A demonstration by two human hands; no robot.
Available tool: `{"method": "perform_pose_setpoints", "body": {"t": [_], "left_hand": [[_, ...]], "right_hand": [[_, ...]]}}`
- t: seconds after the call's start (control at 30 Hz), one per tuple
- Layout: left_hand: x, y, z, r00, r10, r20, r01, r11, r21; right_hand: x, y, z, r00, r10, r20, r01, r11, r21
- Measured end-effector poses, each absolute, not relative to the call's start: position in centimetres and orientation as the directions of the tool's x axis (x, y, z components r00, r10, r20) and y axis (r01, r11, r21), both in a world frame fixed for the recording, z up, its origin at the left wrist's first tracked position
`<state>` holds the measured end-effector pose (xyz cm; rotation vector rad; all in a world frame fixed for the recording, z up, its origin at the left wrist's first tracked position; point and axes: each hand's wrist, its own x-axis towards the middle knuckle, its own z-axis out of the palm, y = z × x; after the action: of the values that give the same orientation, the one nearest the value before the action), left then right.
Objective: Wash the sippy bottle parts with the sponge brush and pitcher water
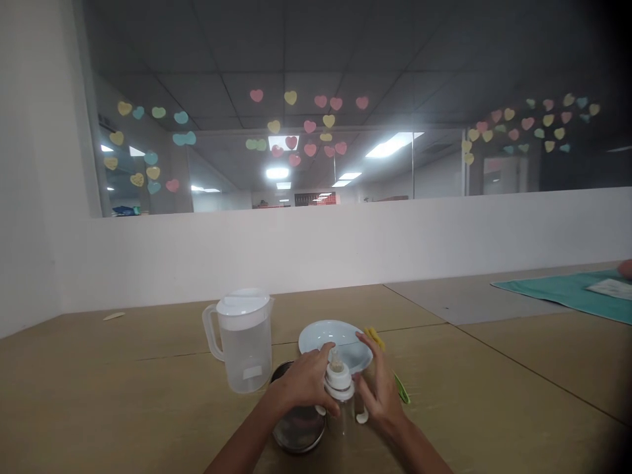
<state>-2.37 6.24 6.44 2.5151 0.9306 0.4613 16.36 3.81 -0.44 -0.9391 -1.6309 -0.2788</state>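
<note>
A clear baby bottle with a white collar and a pale teat stands upright on the table between my hands. My left hand curls around its left side at the collar, fingers behind and thumb in front. On the other side, my right hand is close to the collar with thumb and index finger spread apart; whether a fingertip touches the bottle is hard to see. Under my left wrist lies a round metal pan or bowl, partly hidden. Behind the bottle sits a light blue bowl.
A lidded clear plastic pitcher stands left of the bowl. Yellow and green items lie beyond my right hand, beside a small white curved piece. A teal cloth lies far right. A white wall with a window bounds the table.
</note>
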Motion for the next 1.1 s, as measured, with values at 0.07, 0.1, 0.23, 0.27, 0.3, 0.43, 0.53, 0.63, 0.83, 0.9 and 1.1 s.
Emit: {"method": "perform_pose_setpoints", "body": {"t": [0.07,0.1,0.23,0.27,0.3,0.43,0.53,0.63,0.83,0.9,1.1], "left_hand": [[-2.3,6.2,6.4,0.717,0.681,0.151,0.550,-0.685,0.478],[-2.3,6.2,6.4,0.713,0.687,0.140,0.557,-0.677,0.481],[-2.3,6.2,6.5,0.718,0.687,0.113,0.549,-0.658,0.515],[-2.3,6.2,6.5,0.720,0.684,0.115,0.544,-0.660,0.519],[-2.3,6.3,6.5,0.722,0.682,0.120,0.540,-0.663,0.519],[-2.3,6.4,6.4,0.717,0.686,0.125,0.549,-0.667,0.504],[-2.3,6.6,6.2,0.722,0.681,0.122,0.552,-0.673,0.492],[-2.3,6.7,6.1,0.727,0.677,0.113,0.554,-0.677,0.484],[-2.4,6.6,6.1,0.716,0.687,0.119,0.567,-0.673,0.475],[-2.4,6.5,6.1,0.715,0.688,0.121,0.567,-0.673,0.475],[-2.1,6.6,5.7,0.705,0.698,0.127,0.570,-0.663,0.486]], "right_hand": [[16.7,3.8,-0.3,0.059,0.474,0.878,0.678,0.627,-0.384],[16.8,3.7,-0.2,0.041,0.511,0.859,0.672,0.622,-0.402],[15.8,3.1,0.3,-0.200,0.557,0.806,0.687,0.666,-0.290],[15.4,3.0,0.4,-0.227,0.538,0.812,0.695,0.673,-0.252],[15.1,2.9,0.4,-0.225,0.512,0.829,0.703,0.675,-0.226],[14.9,3.5,0.3,0.001,0.379,0.926,0.737,0.626,-0.257],[15.4,4.3,0.1,0.199,0.289,0.936,0.733,0.590,-0.338],[15.7,4.7,0.2,0.362,0.203,0.910,0.692,0.595,-0.409],[15.7,4.6,1.4,0.679,0.135,0.721,0.478,0.665,-0.574],[16.1,4.7,1.7,0.718,0.200,0.667,0.389,0.679,-0.623],[18.2,5.4,2.1,0.825,0.374,0.423,0.111,0.627,-0.771]]}}
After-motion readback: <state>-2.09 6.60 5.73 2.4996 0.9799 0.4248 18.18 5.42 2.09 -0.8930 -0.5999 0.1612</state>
